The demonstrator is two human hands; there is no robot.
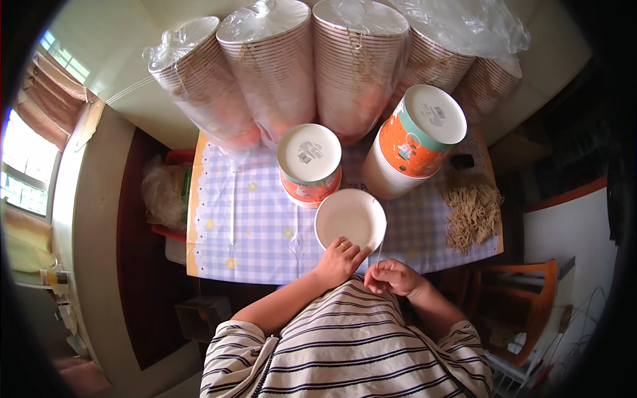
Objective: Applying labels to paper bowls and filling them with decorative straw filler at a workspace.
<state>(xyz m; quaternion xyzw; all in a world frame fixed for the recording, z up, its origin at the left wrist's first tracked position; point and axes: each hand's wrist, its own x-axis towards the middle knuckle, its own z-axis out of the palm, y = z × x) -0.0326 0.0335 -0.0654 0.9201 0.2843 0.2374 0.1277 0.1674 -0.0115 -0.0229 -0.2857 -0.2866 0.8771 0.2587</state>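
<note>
A white paper bucket (350, 215) sits at the near edge of the table, its mouth turned up toward me. My left hand (340, 261) grips its near rim, fingers reaching over the edge. Just to the right, my right hand (393, 276) is closed in a pinch on a thin string (380, 249), which runs up to the right side of the bucket's rim. How the string is fastened there is too small to tell. Behind the bucket stands a short upside-down pile of orange paper buckets (310, 162); a taller upside-down stack (410, 149) leans at the right.
Several tall stacks of nested buckets in clear plastic (265, 73) line the table's back. A heap of beige strings (472, 215) lies at the right, near a small black object (462, 161). The checked tablecloth (255, 225) covers the table. A wooden chair (531, 305) stands right.
</note>
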